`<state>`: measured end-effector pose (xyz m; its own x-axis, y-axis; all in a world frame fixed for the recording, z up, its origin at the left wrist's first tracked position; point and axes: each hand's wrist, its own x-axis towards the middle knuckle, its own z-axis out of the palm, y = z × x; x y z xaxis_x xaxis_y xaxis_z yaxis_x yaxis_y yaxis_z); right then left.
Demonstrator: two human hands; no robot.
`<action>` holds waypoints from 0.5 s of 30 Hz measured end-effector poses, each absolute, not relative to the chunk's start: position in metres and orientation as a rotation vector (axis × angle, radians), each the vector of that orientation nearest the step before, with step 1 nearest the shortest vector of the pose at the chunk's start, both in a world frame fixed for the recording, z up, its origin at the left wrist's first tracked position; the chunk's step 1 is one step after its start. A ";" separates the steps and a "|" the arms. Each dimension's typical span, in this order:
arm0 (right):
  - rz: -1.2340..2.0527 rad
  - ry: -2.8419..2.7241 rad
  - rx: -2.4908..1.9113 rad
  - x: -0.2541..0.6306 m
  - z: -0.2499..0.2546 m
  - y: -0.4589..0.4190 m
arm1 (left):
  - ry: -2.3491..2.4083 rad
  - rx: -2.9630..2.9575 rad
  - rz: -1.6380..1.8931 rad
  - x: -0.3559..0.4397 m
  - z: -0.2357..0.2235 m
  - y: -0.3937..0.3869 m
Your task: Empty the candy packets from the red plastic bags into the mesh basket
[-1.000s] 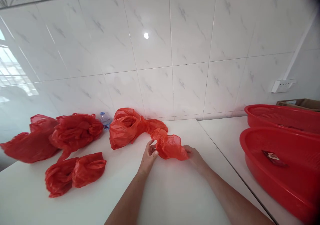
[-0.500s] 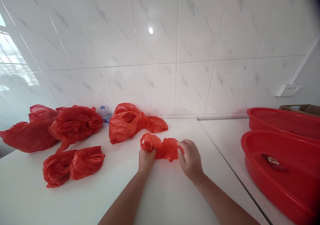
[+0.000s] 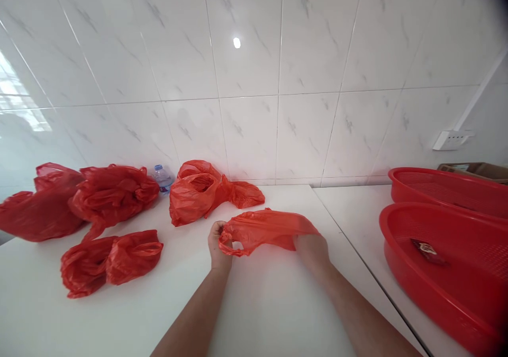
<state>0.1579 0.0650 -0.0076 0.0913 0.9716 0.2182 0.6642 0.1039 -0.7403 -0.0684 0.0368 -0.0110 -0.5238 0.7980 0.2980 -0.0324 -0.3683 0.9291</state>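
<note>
A thin red plastic bag (image 3: 268,229) is stretched sideways just above the white table, between my two hands. At its left end, by the looped handles, my left hand (image 3: 219,248) is closed on the plastic. The bag's right end is in my right hand (image 3: 314,250), whose fingers are largely hidden by the red film and slightly blurred. Behind it, a bunched red bag (image 3: 194,193) lies close to the wall. To the left, a gathered red bag (image 3: 113,259) rests on the table, pinched in at its middle.
Two bulky red bags (image 3: 43,209) sit at the far left. A clear bottle (image 3: 162,180) with a blue cap stands against the tiled wall. At right are two red plastic baskets (image 3: 397,230); the nearer holds a small dark red packet (image 3: 428,251). A cardboard box (image 3: 476,171) is behind them.
The crumpled bag has been drawn out longer to the right. My right hand has moved slightly right with its end, and my left hand has shifted a little left.
</note>
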 end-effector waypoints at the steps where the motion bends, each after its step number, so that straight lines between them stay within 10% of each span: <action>1: 0.511 -1.653 -1.695 0.164 -0.009 0.068 | 1.288 1.045 1.959 -0.073 -0.013 0.039; 15: 0.238 -2.038 -1.574 0.143 -0.005 0.053 | 2.128 2.448 1.281 -0.042 0.006 0.024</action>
